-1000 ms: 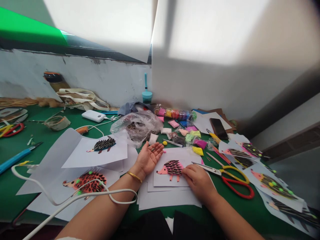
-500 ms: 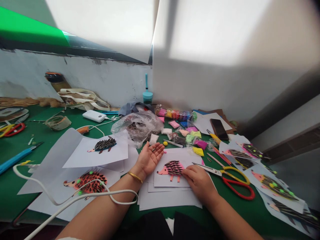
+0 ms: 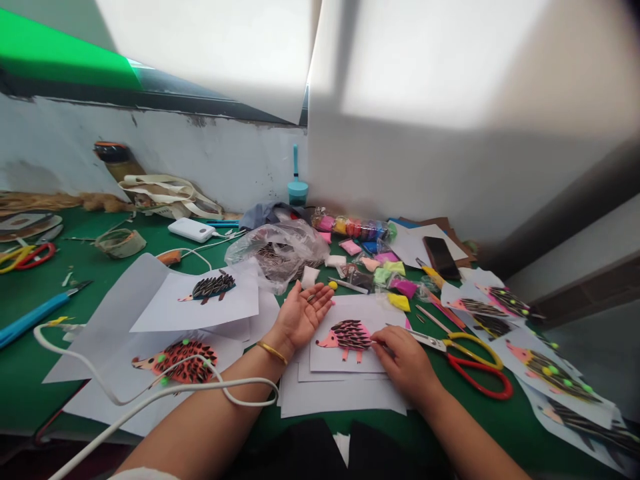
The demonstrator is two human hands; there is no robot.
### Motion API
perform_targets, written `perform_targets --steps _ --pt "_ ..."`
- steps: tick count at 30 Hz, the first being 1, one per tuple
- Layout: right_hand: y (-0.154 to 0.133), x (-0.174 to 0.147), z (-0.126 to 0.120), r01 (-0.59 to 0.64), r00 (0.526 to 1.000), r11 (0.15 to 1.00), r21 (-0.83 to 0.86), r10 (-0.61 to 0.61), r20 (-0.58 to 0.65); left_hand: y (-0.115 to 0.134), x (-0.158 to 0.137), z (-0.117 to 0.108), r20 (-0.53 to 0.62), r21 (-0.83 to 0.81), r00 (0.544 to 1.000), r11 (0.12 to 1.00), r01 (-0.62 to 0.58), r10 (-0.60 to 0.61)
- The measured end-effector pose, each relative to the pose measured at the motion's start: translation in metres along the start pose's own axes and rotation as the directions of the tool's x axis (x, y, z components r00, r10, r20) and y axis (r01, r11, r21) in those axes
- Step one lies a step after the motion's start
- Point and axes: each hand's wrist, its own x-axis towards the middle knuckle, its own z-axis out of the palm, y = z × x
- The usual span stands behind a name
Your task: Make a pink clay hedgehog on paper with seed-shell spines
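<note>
My left hand (image 3: 307,313) lies palm up with its fingers stretched out, and a few sunflower seeds (image 3: 311,298) rest on the fingers. It is beside a sheet of white paper (image 3: 325,363) bearing a pink clay hedgehog (image 3: 327,340). Rows of dark sunflower seeds cover the hedgehog's back. At the hedgehog's rear end, my right hand (image 3: 407,363) is closed in a pinch. A tiny pale-tipped piece, which looks like a sunflower seed, shows at its fingertips. Scissors (image 3: 453,343) with yellow and red handles lie just right of that hand.
A plastic bag of seeds (image 3: 280,257) and small clay packets (image 3: 400,287) lie behind the paper. Other hedgehog pictures lie left (image 3: 195,313) and right (image 3: 555,373). A white cable (image 3: 150,407) crosses over my left forearm. A phone (image 3: 441,258) and a blue-handled cutter (image 3: 35,320) are farther out.
My right hand's fingertips have drawn slightly right from the hedgehog's rear, showing the small piece between them. My left hand stays palm up. The whole view has shifted a little.
</note>
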Motion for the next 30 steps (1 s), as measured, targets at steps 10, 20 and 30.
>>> perform_targets --steps 10,20,30 --pt "-0.034 0.05 -0.006 0.153 0.987 0.988 -0.004 -0.153 -0.045 -0.008 -0.028 0.023 0.216 0.154 0.955 0.973 0.173 -0.204" --pt "-0.048 0.081 0.007 0.2 0.976 0.974 0.11 -0.189 -0.103 -0.01 -0.037 0.029 0.331 0.209 0.916 0.964 0.161 -0.225" --pt "0.026 0.056 -0.013 -0.094 0.994 0.993 0.075 0.098 -0.054 -0.008 -0.014 0.012 0.104 0.567 0.911 0.729 -0.383 0.398"
